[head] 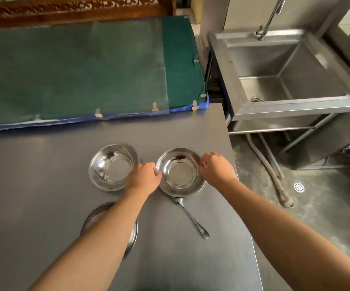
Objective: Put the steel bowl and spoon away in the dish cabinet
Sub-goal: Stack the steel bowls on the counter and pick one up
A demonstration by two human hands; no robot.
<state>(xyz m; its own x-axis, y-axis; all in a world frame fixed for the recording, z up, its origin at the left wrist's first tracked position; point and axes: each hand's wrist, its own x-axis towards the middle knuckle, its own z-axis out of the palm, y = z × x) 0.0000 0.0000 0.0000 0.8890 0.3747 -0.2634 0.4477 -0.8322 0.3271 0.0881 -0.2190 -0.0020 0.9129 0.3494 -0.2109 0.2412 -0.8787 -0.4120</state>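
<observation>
Currently, head view only: both hands bracket a shallow round polished steel bowl (pixel 180 172) sitting on the dark grey countertop (pixel 44 164) near its right edge. Left hand (pixel 144 177) has curled fingers pinching the bowl's left rim; right hand (pixel 216 167) is curled over the right rim, fingertips hidden, so firm grip or mere contact cannot be told. Bowl looks not yet lifted. A slim steel spoon (pixel 191 217) lies just nearer the body, its head tucked at or under the bowl's near edge, handle angled toward the right. A second matching steel bowl (pixel 112 166) sits just left; a flat steel plate (pixel 107 223) lies partly under the left forearm. Dish cabinet not visible. Judgement: lift level and straight up, avoid dragging the spoon; dropping the spoon into the bowl would allow one trip.
</observation>
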